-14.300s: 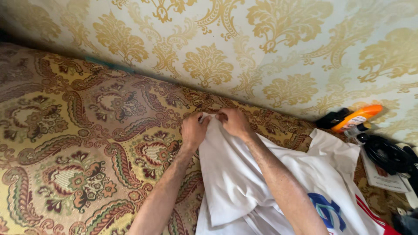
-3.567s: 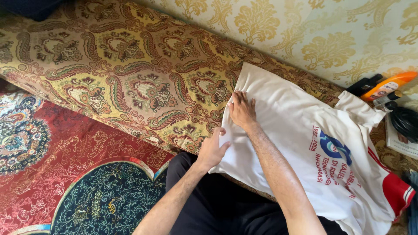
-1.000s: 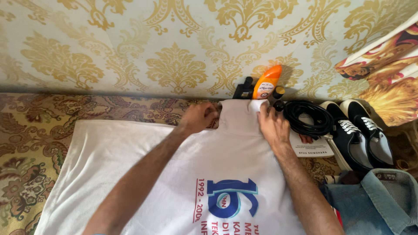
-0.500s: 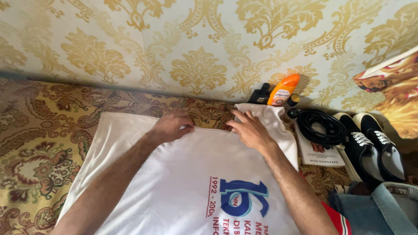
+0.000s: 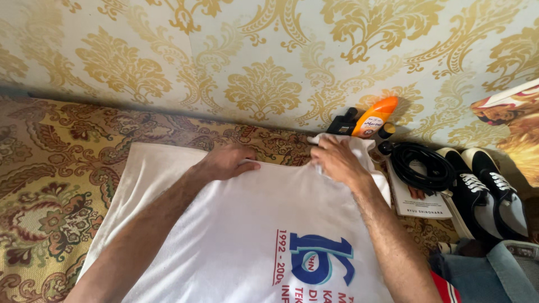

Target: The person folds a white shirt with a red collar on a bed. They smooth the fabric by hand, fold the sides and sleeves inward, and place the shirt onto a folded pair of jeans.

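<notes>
A white T-shirt (image 5: 241, 224) with a blue and red print lies spread flat on a gold and maroon patterned cover (image 5: 62, 163). My left hand (image 5: 224, 163) rests palm down on the shirt's far edge, fingers pinching the fabric there. My right hand (image 5: 337, 160) is closed on the shirt's sleeve (image 5: 359, 145) near the wall, bunching it. Both forearms lie over the shirt's body.
An orange bottle (image 5: 374, 116) and a black object (image 5: 341, 124) lean against the gold patterned wallpaper. To the right lie a coiled black cable (image 5: 421, 165) on a white booklet (image 5: 418, 205), a pair of black-and-white shoes (image 5: 494, 179) and blue denim (image 5: 494, 275).
My right hand has moved up and right, from lying flat on the sleeve to gripping it near the wall. My left hand stays on the shirt's far edge. The view has shifted slightly.
</notes>
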